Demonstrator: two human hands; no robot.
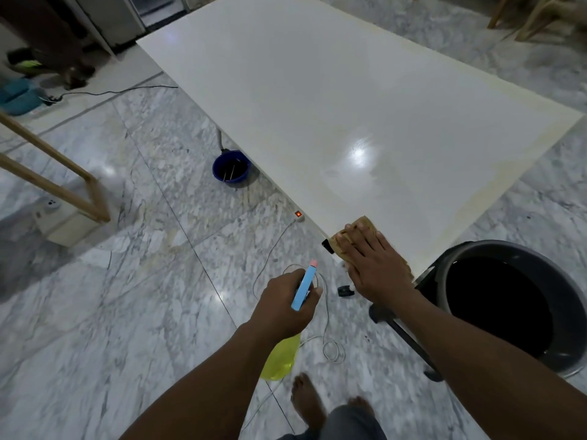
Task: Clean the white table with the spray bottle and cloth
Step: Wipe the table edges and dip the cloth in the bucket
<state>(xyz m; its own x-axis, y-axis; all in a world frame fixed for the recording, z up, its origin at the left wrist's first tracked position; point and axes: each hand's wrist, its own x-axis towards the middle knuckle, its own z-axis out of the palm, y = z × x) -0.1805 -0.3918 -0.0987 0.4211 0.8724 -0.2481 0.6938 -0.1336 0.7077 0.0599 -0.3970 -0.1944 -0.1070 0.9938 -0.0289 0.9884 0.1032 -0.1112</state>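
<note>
The head camera is looking forward and down from close above and behind the gripping left hand [286, 305].

Glossy grey marble floor [127, 312], wooden frame [47, 182] left, dark bucket [508, 245] right.

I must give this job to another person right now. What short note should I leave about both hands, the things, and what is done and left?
Left hand: grips the spray bottle, held over the floor beside the table.
Right hand: flat, presses the cloth on the near corner of the white table.
Done: a wet sheen shows on the near half, so it seems sprayed there.
Left: probably wipe from the corner across the top; the far half looks dry.
</note>
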